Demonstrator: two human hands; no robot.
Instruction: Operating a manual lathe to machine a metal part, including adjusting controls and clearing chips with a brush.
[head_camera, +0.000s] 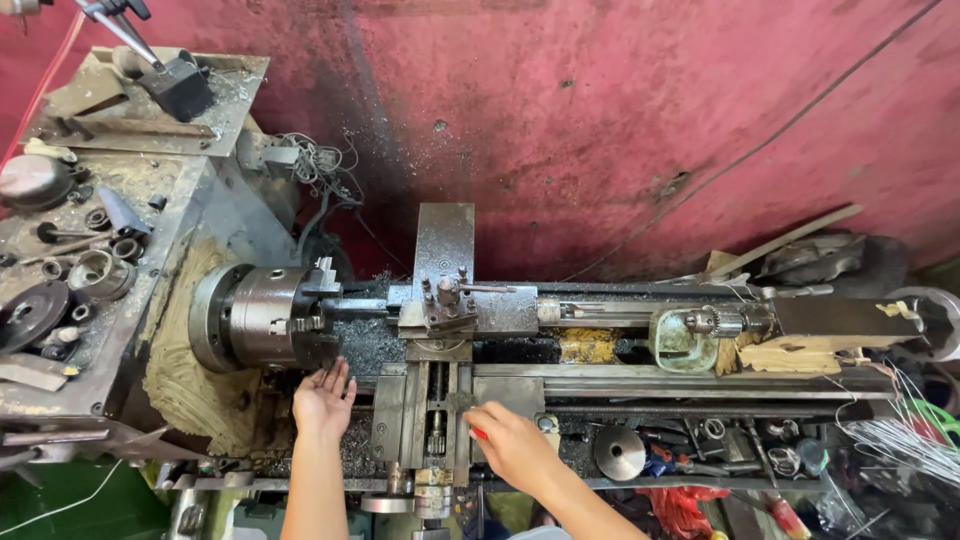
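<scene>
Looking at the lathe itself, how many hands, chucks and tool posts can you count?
Hands: 2 (left hand, right hand)
Chucks: 2 (big chuck, drill chuck)
Tool posts: 1 (tool post)
Total: 5

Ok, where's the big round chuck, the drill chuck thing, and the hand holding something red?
lathe chuck (262, 318), head view, on its rounded steel body.
drill chuck (712, 322), head view, on its knurled barrel at the tailstock end.
right hand (512, 442), head view, on the back of the hand; a red object shows under the fingers.
</scene>
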